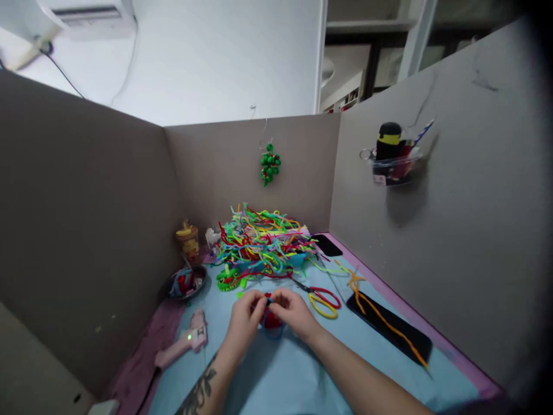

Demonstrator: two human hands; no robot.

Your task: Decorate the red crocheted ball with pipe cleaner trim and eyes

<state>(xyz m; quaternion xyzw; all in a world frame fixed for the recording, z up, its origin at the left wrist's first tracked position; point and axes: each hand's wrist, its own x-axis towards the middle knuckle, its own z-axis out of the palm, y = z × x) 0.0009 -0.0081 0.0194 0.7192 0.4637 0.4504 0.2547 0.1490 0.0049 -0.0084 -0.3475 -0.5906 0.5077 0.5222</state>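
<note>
Both hands meet over the middle of the blue-covered table. My left hand point(245, 316) and my right hand point(297, 313) are closed, fingertips pinched together at the top of a small red and blue pipe-cleaner piece point(273, 324). Its blue edge curves below the fingers, and its upper part is partly hidden by them. Just beyond my right hand lie scissors point(323, 304) with one red and one yellow handle. A green pipe-cleaner figure point(228, 279) sits past my left hand. To the left rests a pink glue gun point(186, 341) with a green light on.
A tangled heap of colourful pipe cleaners point(263, 239) fills a blue tray at the back. On the left stands a dark bowl point(199, 282). Orange pipe cleaners point(389, 323) lie across a black slab point(415, 340) at right. Grey partitions point(254, 196) enclose the table.
</note>
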